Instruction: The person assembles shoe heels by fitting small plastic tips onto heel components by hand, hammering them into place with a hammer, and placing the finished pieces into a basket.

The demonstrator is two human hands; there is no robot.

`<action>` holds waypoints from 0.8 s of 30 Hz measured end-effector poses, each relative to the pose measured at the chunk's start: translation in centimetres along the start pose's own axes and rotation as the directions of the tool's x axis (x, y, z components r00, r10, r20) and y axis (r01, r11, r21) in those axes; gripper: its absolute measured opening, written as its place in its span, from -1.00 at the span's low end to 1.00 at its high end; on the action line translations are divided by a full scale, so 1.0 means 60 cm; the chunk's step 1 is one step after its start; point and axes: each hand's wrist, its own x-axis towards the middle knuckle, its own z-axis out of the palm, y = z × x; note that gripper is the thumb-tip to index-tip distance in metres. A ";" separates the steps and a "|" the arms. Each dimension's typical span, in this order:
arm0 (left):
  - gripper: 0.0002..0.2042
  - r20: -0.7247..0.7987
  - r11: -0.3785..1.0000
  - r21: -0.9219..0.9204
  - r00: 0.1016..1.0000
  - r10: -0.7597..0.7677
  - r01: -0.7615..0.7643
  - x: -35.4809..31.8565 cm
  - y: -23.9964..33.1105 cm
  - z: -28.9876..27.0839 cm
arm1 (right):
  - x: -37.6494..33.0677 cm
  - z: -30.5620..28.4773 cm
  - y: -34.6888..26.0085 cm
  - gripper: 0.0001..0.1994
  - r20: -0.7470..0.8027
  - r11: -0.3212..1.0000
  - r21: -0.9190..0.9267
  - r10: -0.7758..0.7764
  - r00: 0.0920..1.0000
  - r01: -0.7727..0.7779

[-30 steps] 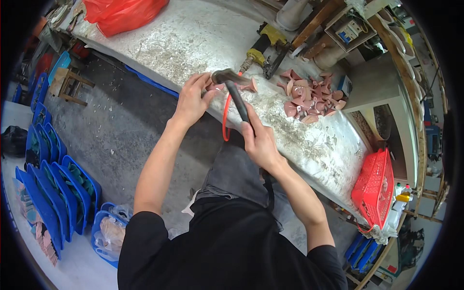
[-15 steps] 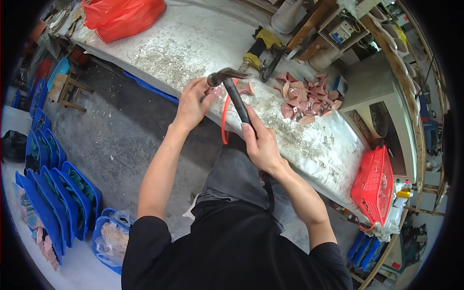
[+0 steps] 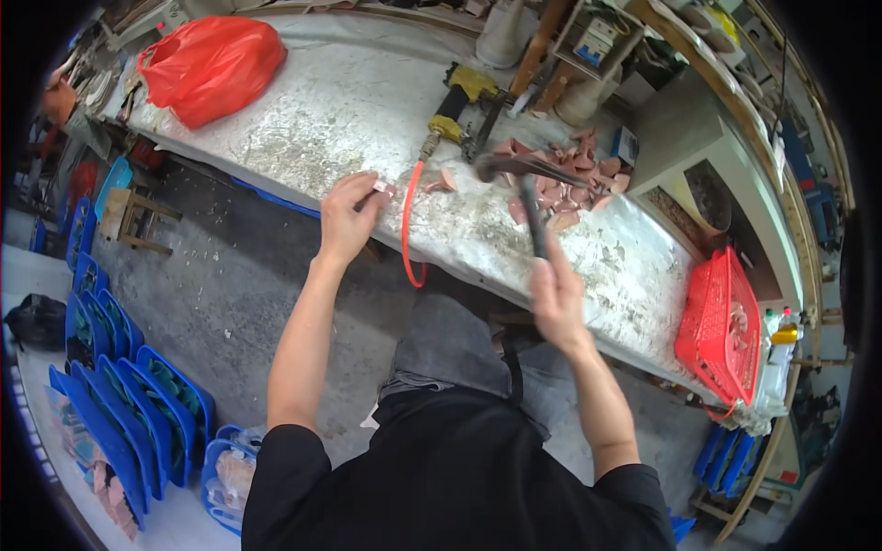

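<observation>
My right hand [image 3: 559, 294] is closed round the dark handle of a claw hammer [image 3: 533, 213], raised over the bench with its head near a pile of pink pieces [image 3: 581, 188]. Some of that pile is hidden behind the hammer head. At the bench's near edge, my left hand [image 3: 347, 219] pinches a small pink piece [image 3: 384, 188] with a pale patch on it between thumb and fingers. Another curved pink piece [image 3: 443, 181] lies just right of it, beyond the red air hose [image 3: 408, 230].
A yellow and black nail gun [image 3: 459, 101] lies at the back, joined to the hose. A red plastic bag [image 3: 213, 69] sits far left, a red basket [image 3: 717, 326] at the right end. Blue bins [image 3: 152, 418] and a wooden stool [image 3: 138, 216] stand on the left.
My right hand has swung the hammer to the right, away from my left hand. My left hand still pinches the pink piece near the bench edge. The view has shifted slightly.
</observation>
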 end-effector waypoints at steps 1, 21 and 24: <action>-0.72 0.018 1.000 -0.007 1.000 0.013 -0.013 0.001 0.008 0.004 | -0.021 -0.030 0.047 -0.47 -0.107 0.994 -0.031 -0.111 0.988 0.108; -0.78 0.710 -0.017 -0.705 0.705 -0.009 0.709 0.064 0.404 0.165 | -0.085 -0.267 0.251 -0.70 -0.298 0.735 -0.668 -0.403 0.865 0.112; -0.76 0.726 0.228 -0.682 0.682 0.091 0.695 0.103 0.508 0.217 | -0.060 -0.242 0.237 -0.71 -0.313 0.767 -0.635 -0.363 0.878 0.091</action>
